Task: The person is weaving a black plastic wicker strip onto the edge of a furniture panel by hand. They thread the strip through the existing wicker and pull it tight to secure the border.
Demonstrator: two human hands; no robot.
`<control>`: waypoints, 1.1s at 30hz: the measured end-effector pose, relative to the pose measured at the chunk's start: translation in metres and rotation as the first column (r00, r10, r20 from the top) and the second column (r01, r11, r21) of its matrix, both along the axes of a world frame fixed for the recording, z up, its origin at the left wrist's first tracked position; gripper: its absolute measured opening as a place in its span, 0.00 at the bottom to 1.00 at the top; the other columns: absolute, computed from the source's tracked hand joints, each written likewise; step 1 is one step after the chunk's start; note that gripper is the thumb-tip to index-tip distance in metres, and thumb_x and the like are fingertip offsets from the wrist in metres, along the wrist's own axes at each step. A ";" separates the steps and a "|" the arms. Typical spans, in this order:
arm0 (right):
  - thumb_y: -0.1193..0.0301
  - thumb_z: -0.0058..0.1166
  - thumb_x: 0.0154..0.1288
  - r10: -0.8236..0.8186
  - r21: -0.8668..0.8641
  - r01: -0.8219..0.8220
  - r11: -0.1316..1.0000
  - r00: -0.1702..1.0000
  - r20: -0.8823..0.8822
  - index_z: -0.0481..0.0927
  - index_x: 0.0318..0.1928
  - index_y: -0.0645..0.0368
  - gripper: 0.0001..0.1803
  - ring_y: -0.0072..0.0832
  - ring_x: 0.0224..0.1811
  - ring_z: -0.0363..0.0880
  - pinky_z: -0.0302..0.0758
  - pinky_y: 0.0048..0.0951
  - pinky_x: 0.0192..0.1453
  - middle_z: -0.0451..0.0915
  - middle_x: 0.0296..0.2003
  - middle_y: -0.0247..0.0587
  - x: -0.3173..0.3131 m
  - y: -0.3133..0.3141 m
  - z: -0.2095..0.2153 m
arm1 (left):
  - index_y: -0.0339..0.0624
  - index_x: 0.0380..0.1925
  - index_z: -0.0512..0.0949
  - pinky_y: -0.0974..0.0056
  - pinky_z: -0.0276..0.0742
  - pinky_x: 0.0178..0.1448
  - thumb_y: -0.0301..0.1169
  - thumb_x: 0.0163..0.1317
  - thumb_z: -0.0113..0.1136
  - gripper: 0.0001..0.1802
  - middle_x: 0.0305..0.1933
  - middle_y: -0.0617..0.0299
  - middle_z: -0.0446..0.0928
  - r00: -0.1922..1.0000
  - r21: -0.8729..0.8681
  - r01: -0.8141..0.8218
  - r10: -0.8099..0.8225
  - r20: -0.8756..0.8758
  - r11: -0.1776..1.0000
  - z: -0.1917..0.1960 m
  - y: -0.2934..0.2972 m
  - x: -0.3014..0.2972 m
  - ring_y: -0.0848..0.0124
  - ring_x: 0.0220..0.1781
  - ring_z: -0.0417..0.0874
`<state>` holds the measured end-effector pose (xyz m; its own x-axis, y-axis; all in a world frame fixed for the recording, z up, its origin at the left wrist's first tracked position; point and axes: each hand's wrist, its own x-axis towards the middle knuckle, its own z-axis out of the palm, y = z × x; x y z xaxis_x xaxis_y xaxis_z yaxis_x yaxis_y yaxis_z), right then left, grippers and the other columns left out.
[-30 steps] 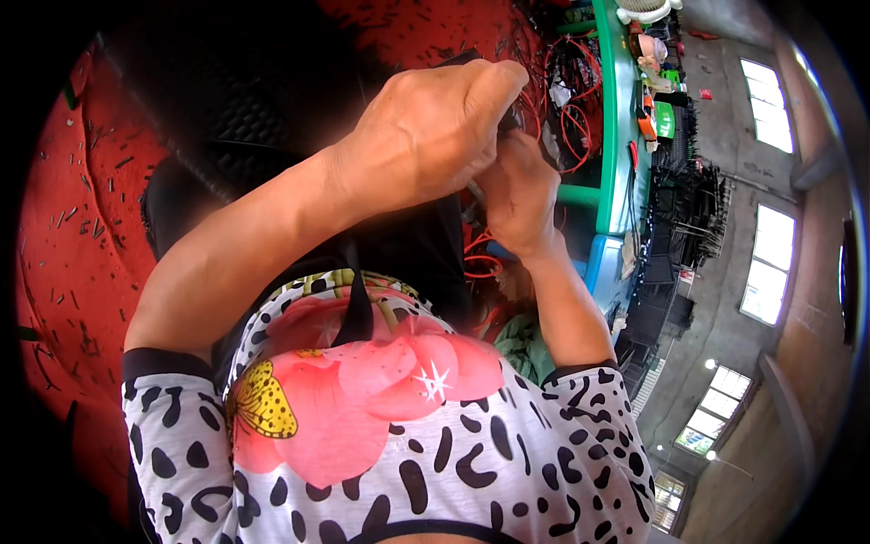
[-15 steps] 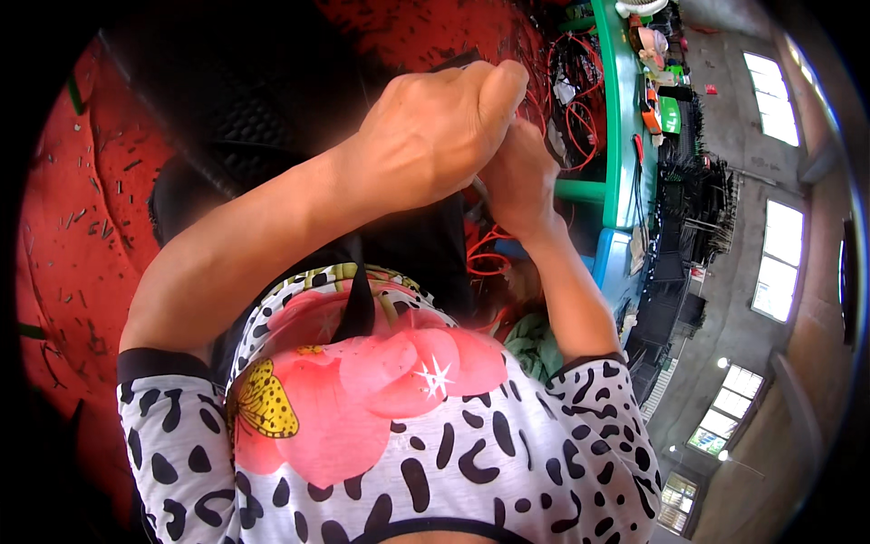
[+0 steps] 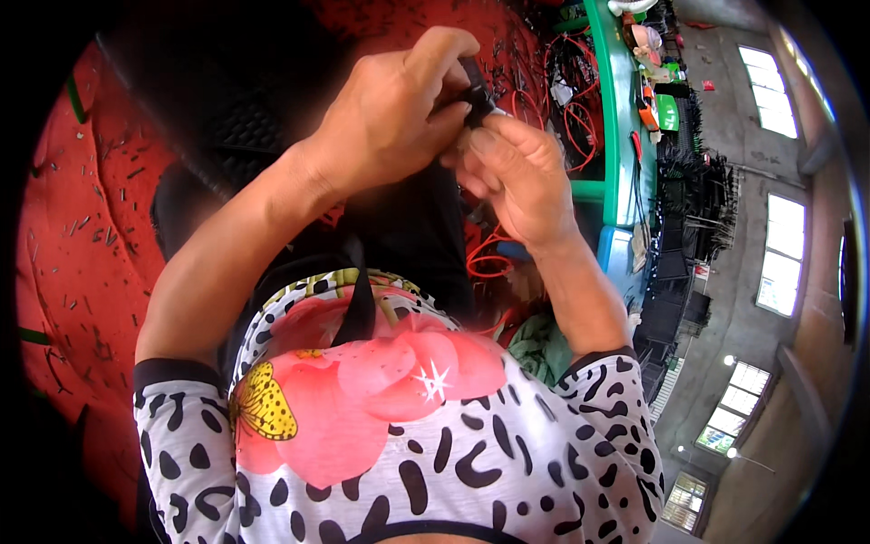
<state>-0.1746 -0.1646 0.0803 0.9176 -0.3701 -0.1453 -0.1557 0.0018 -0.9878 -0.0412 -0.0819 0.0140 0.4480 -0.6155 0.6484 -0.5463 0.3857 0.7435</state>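
Observation:
Near the top middle of the view, my two hands meet above my lap. My left hand point(image 3: 390, 118) is closed, its thumb and forefinger curled around a small dark piece point(image 3: 480, 102) whose exact kind I cannot make out. Against that piece's lower end, the fingers of my right hand point(image 3: 521, 177) are pinched together. A pale glint shows at the right fingertips, but what they grip is mostly hidden.
Red flooring point(image 3: 68, 227) strewn with dark scraps lies at left. A large black textured thing point(image 3: 245, 109) sits beyond my lap. Orange-red cables point(image 3: 489, 265) lie to the right, beside a green-edged workbench point(image 3: 621, 181) holding tools and black strands.
My hands have turned and come slightly apart, so the dark piece between them now shows. My left hand has shifted left, and my right hand's thumb side has come into view.

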 end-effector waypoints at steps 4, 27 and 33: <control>0.71 0.45 0.69 -0.048 0.173 0.043 0.984 0.998 0.028 0.71 0.24 0.62 0.14 0.16 0.19 0.59 0.63 0.18 0.26 0.64 0.17 0.30 -0.001 0.009 0.001 | 0.35 0.46 0.70 0.69 0.79 0.38 0.18 0.47 0.64 0.23 0.33 0.56 0.79 1.000 -0.042 -0.028 0.028 -0.009 0.999 -0.003 0.006 -0.002 0.66 0.33 0.83; 0.80 0.58 0.48 0.267 -0.981 -0.182 0.060 0.950 -0.160 0.71 0.25 0.62 0.08 0.43 0.23 0.72 0.67 0.41 0.32 0.70 0.20 0.44 -0.027 -0.006 0.012 | 0.36 0.30 0.76 0.67 0.73 0.45 0.15 0.46 0.60 0.10 0.43 0.53 0.73 0.929 -0.193 0.135 -0.192 -0.316 0.972 0.012 0.008 -0.038 0.65 0.42 0.77; 0.80 0.59 0.47 0.282 -0.991 -0.130 -0.013 0.951 -0.129 0.72 0.27 0.63 0.07 0.41 0.23 0.72 0.67 0.41 0.32 0.71 0.21 0.44 -0.023 -0.003 0.013 | 0.35 0.21 0.72 0.71 0.69 0.45 0.17 0.46 0.57 0.04 0.47 0.57 0.73 0.737 -0.162 0.391 -0.413 -0.535 0.906 0.018 -0.001 -0.029 0.74 0.41 0.73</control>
